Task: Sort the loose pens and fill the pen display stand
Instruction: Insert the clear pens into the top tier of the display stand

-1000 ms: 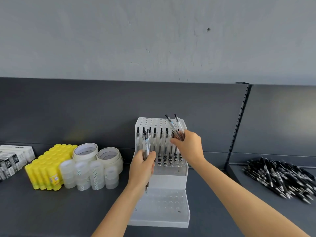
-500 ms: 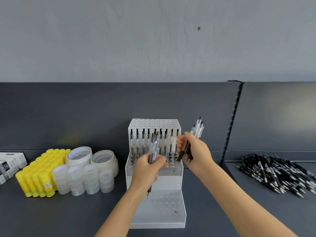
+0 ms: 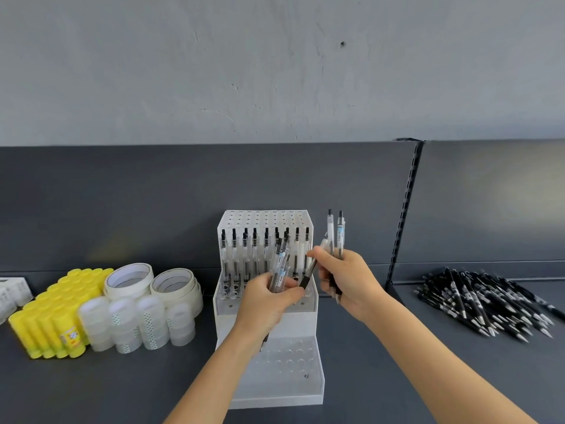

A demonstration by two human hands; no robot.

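Note:
A white tiered pen display stand [image 3: 301,393] sits on the dark shelf at centre. Several clear pens with black caps [image 3: 244,255] stand in its middle tier; the top and bottom tiers show only holes. My left hand [image 3: 267,304] grips a small bunch of clear pens [image 3: 280,264] in front of the middle tier. My right hand [image 3: 348,281] holds several clear pens [image 3: 335,234] upright beside the stand's right edge, and its fingertips pinch one slanted pen [image 3: 312,269] that points down toward my left hand.
A heap of loose black pens [image 3: 486,301] lies on the shelf at right, past a slotted upright post [image 3: 403,215]. Left of the stand are tape rolls [image 3: 130,278], clear tape dispensers [image 3: 137,322], yellow glue sticks [image 3: 52,316] and white boxes [image 3: 12,293].
My right hand has moved from over the stand's right rear to beside its right edge, turning its pens upright. My left hand has shifted right with its bunch, and one slanted pen now bridges both hands.

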